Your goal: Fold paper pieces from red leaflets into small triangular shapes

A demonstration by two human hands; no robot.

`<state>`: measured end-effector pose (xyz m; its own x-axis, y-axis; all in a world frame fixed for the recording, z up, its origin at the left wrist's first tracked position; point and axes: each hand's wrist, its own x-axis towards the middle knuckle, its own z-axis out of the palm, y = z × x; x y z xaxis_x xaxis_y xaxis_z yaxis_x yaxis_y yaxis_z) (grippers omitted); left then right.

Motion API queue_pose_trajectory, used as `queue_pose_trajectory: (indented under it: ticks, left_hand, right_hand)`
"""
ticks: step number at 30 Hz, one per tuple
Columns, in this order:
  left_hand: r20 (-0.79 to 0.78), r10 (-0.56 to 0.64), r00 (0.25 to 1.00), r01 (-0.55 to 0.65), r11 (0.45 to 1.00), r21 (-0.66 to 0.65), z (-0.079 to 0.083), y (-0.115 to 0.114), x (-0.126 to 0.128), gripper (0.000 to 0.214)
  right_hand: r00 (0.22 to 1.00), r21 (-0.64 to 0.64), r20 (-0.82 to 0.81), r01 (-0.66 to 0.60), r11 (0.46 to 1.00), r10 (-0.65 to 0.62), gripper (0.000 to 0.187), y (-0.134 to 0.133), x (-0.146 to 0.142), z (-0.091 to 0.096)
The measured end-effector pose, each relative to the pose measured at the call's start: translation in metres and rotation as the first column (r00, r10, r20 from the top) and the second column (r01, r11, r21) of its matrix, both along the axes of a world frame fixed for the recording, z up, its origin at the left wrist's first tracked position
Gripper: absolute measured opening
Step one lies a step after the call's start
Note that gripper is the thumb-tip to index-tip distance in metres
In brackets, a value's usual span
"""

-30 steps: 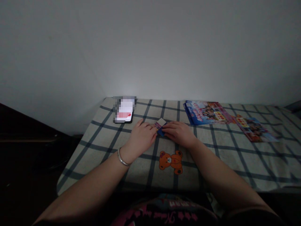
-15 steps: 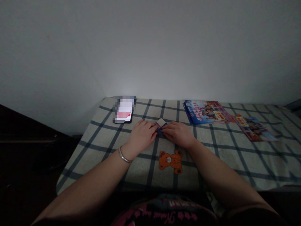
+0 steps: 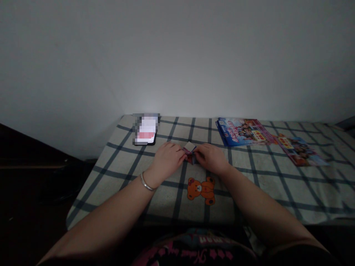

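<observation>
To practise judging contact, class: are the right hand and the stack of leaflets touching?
Apart. The head view shows bare checked tablecloth between the right hand and the stack of leaflets, beyond it.

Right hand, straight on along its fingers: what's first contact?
The small folded paper, right at the right hand's fingertips. Past that, probably the left hand's fingers, though exact heights are hard to judge from this view.
</observation>
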<state>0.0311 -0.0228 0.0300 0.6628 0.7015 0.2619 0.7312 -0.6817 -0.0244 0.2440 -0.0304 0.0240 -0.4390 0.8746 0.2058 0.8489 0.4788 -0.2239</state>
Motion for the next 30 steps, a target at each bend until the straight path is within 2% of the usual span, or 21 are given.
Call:
queue_pose_trajectory:
  ticks: [10, 17, 20, 24, 30]
  left_hand:
    - [0.046, 0.042, 0.998, -0.042, 0.999, -0.007, 0.001, -0.002, 0.002, 0.024]
    - [0.115, 0.116, 0.987, -0.114, 0.993, -0.023, -0.007, 0.0, 0.002, 0.018]
    - [0.137, 0.142, 0.98, -0.139, 0.99, -0.029, -0.009, 0.001, 0.002, 0.017]
    - [0.108, 0.121, 0.987, -0.116, 0.992, -0.045, -0.007, 0.001, 0.002, 0.019]
    - [0.157, 0.139, 0.978, -0.128, 0.989, -0.081, -0.007, 0.002, 0.0, 0.016]
  right_hand:
    - [0.996, -0.07, -0.039, 0.078, 0.995, -0.08, 0.024, -0.002, -0.004, 0.0]
    - [0.968, -0.066, -0.225, 0.104, 0.992, -0.116, 0.026, 0.003, -0.002, -0.005]
    - [0.97, -0.048, -0.234, 0.06, 0.997, -0.07, 0.016, 0.006, -0.001, -0.006]
    - [0.976, -0.042, -0.215, -0.027, 0.999, 0.017, 0.017, 0.008, 0.0, -0.006]
    - [0.978, -0.115, -0.182, 0.083, 0.99, -0.103, 0.017, 0.009, -0.005, -0.003]
